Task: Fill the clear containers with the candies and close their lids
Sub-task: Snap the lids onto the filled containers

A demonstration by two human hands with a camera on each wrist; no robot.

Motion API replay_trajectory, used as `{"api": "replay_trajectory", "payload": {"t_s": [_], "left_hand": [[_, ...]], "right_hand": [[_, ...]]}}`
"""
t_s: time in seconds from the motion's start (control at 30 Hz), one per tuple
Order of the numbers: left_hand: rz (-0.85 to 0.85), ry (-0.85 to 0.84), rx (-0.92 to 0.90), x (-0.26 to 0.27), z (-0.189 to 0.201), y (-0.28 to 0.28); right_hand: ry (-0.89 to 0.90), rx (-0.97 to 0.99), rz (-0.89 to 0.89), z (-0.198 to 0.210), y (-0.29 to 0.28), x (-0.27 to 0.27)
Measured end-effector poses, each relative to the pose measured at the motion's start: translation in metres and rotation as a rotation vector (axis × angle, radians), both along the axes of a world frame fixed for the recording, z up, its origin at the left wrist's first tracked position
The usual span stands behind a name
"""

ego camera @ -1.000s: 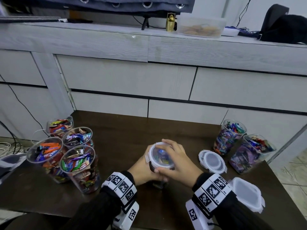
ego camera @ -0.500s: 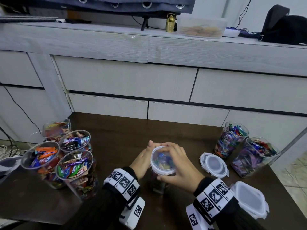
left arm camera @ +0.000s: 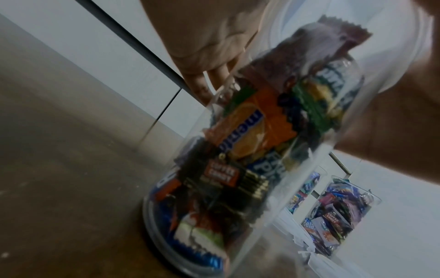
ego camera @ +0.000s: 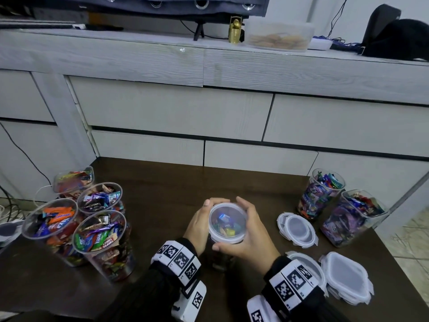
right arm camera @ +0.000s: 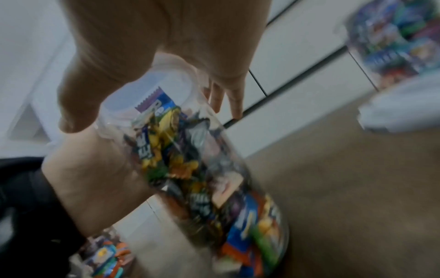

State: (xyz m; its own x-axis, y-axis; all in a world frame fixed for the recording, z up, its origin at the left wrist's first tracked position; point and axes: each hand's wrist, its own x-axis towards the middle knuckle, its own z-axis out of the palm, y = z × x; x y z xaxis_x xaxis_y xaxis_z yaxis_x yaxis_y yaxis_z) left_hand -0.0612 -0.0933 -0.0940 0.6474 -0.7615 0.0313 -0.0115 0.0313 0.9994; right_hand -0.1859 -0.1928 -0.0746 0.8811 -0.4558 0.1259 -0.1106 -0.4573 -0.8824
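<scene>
container (ego camera: 224,256) upright, lid (ego camera: 228,222) up | left hand (ego camera: 199,228), right hand (ego camera: 250,238) gripping lid

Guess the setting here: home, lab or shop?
Probably a home room, not a lab: a low dark wooden table against a grey wood-grain drawer unit, a curtain hem above it, a black bag and a snack tub on top.

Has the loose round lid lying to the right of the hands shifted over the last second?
No. The round lid lies flat on the table, just as close to the base of the tall round container as before.
</scene>
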Motion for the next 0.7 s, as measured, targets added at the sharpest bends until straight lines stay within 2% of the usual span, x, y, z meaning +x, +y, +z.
{"api": "replay_trajectory", "payload": {"t_s": [0.17,0.33,0.5,0.7], "left_hand": [[0.045,-0.026,-0.016,-0.001,0.003,0.003],[0.047,-0.047,0.024,-0.002,0.0,0.005],[-0.087,-0.145,-0.003,0.004,0.005,0.008],[-0.203,-0.061,0.085,0.019,0.024,0.004]], "right_hand": [[-0.017,0.054,-0.015,-0.005,-0.006,-0.001],[0.011,0.14,0.08,-0.001,-0.012,0.001],[0.047,0.127,0.033,0.003,-0.016,-0.007],[-0.026,0.307,-0.079,0.002,-0.033,-0.017]]}}
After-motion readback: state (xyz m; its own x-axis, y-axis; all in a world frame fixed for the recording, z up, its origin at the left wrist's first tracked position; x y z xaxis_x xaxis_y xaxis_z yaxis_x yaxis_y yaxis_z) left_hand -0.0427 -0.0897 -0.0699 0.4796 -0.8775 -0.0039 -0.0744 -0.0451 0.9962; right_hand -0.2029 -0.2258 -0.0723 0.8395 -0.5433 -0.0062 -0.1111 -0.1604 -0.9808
